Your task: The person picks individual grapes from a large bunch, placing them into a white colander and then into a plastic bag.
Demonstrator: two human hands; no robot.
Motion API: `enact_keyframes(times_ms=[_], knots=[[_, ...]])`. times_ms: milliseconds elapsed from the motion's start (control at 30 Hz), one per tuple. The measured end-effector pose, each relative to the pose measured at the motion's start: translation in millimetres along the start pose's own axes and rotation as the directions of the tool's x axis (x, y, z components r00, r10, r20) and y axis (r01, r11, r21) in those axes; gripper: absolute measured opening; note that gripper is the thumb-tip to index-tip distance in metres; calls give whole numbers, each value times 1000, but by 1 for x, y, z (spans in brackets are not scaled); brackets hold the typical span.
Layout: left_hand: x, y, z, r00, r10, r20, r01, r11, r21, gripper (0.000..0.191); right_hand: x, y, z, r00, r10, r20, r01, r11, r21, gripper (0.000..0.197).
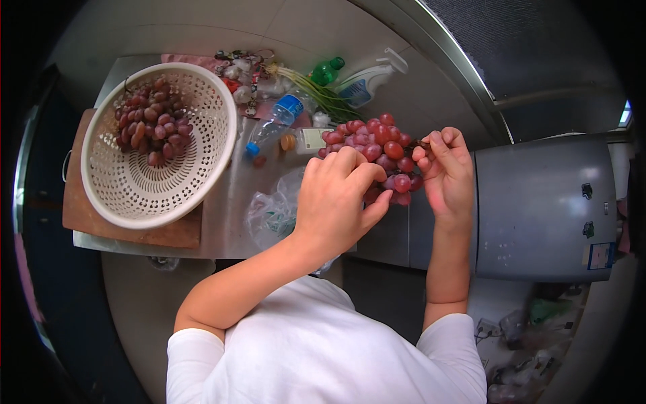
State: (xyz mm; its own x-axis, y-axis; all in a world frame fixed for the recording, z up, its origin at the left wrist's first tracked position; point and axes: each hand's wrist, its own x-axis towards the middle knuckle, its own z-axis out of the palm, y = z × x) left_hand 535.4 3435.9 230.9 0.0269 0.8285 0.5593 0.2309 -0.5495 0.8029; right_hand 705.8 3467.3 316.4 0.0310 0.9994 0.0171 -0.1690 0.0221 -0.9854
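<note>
A bunch of red grapes hangs above the right part of the metal worktop, its stem pinched between the thumb and fingers of my right hand. My left hand is bent over the lower left side of the bunch, thumb and forefinger apart at the grapes; whether it grips one is hidden. At the left, a cream plastic colander holds another bunch of red grapes against its inner wall. A loose grape lies on the worktop.
Under the colander is a wooden board. Plastic bottles, spring onions, a spray bottle and garlic stand along the wall. A clear plastic bag lies near the worktop's front edge. A grey refrigerator is at the right.
</note>
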Motion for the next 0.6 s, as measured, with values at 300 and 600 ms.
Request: enact_keyframes(times_ms=[300, 600], knots=[[-1, 3, 6, 998, 30, -54, -29, 999, 15, 28, -4, 11, 3, 998, -23, -64, 25, 1000, 19, 13], [-4, -2, 5, 1000, 17, -19, -17, 999, 45, 24, -5, 18, 0, 996, -41, -73, 42, 999, 23, 15]])
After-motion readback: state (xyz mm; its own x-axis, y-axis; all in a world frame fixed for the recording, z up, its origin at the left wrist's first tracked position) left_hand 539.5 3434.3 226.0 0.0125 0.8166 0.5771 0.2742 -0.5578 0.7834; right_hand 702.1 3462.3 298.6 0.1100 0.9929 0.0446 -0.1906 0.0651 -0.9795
